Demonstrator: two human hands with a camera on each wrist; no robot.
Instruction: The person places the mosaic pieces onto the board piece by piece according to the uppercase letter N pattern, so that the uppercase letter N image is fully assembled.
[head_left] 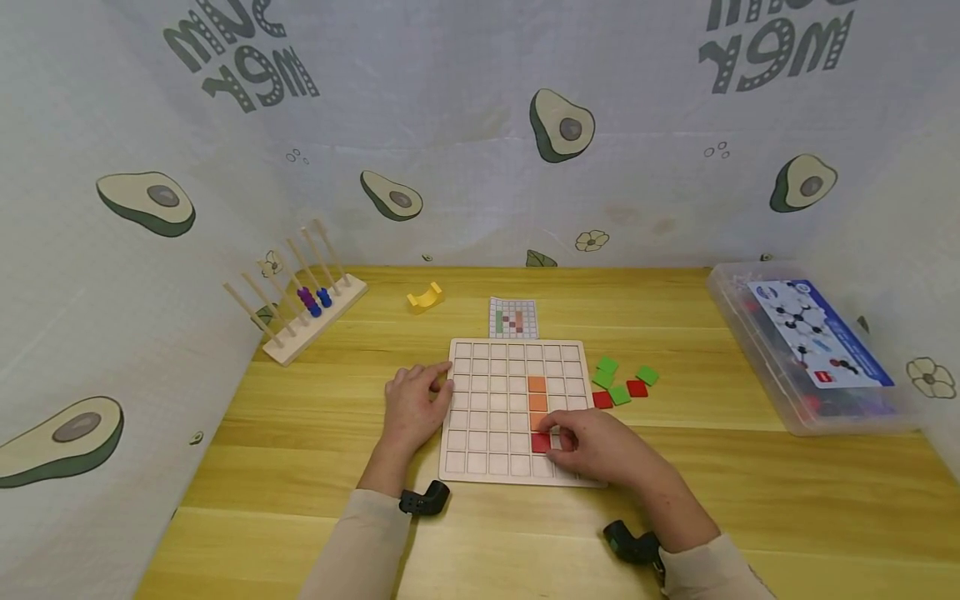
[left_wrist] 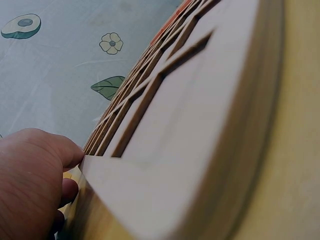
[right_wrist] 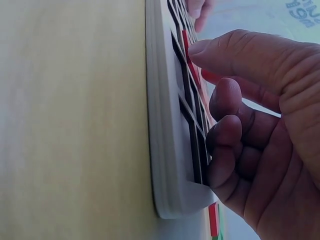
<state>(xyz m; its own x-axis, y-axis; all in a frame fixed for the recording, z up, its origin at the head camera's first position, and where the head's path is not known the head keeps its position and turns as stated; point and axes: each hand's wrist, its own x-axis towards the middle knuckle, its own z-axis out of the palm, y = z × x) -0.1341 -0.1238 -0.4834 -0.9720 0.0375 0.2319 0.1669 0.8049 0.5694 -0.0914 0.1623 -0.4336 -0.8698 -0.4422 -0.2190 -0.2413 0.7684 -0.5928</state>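
Note:
A pale wooden grid board (head_left: 480, 467) lies in front of me. Three orange tiles (head_left: 537, 402) fill a column of its cells, and a red tile (head_left: 541, 443) is at the cell just below them. My right hand (head_left: 600, 446) pinches this red tile between thumb and index finger, its other fingers curled in over the board. In the right wrist view the thumb tip is right on the red tile (right_wrist: 185, 40). My left hand (head_left: 414, 407) rests at the board's left edge, fingertips touching the rim; the left wrist view shows its index finger at the board's corner.
Several loose green tiles (head_left: 618, 394) and red tiles (head_left: 637, 388) lie right of the board. Behind it is a pattern card (head_left: 513, 317). A yellow curved piece (head_left: 426, 297), a peg rack with beads (head_left: 315, 321) and a plastic box (head_left: 813, 346) stand farther out.

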